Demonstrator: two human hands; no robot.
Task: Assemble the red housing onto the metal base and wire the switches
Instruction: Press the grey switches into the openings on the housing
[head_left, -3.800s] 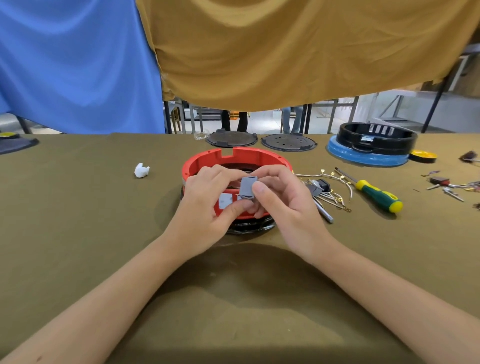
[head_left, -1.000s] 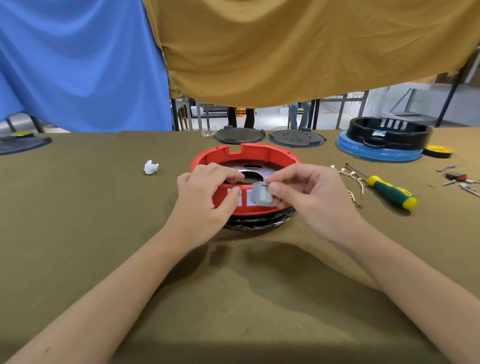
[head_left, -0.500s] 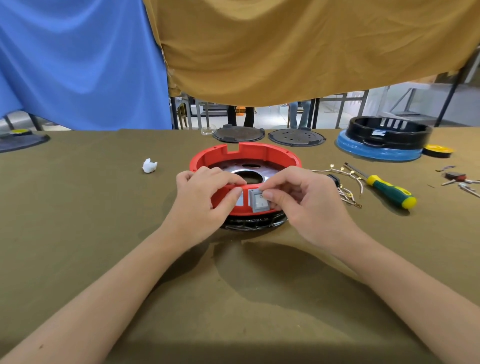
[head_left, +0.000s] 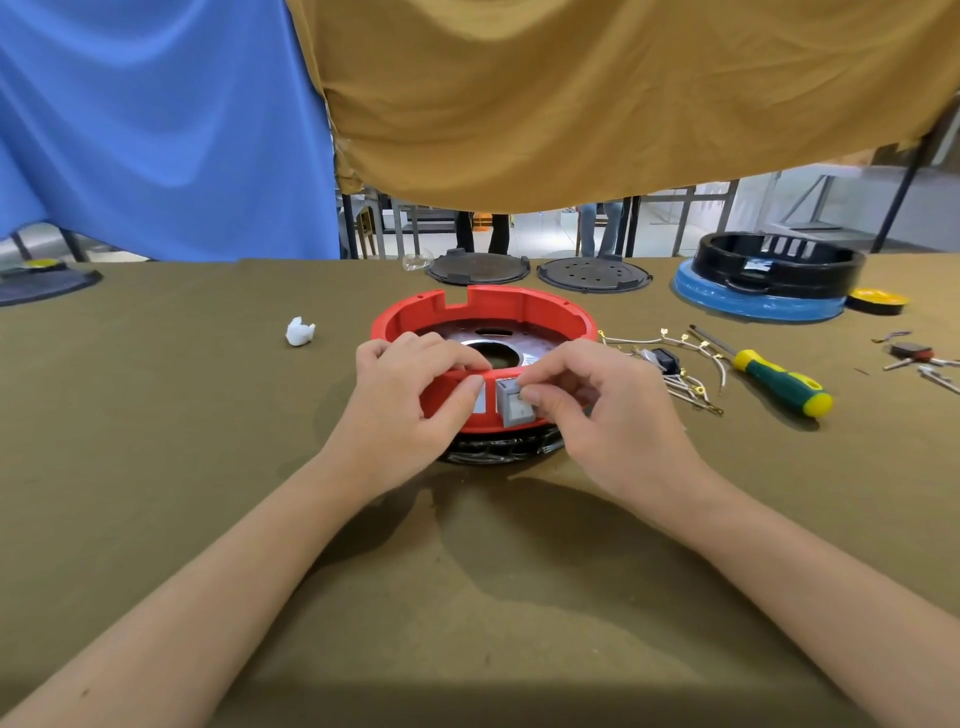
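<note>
hands (head_left: 405, 400) (head_left: 602, 410), two, on one housing (head_left: 550, 312)

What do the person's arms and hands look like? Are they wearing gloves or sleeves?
No gloves and no sleeves show. The left hand and the right hand are bare, and both forearms are uncovered all the way to the bottom edge of the picture. No watch, ring or bracelet can be seen. The fingernails look short and plain.

We see the housing (head_left: 483, 312) on the base (head_left: 498, 449) mid-tabletop (head_left: 156, 467). The wires (head_left: 670, 364) and screwdriver (head_left: 774, 376) lie to its right, a crumpled wad (head_left: 300, 331) to its left. Two discs (head_left: 535, 270) lie behind it.
</note>
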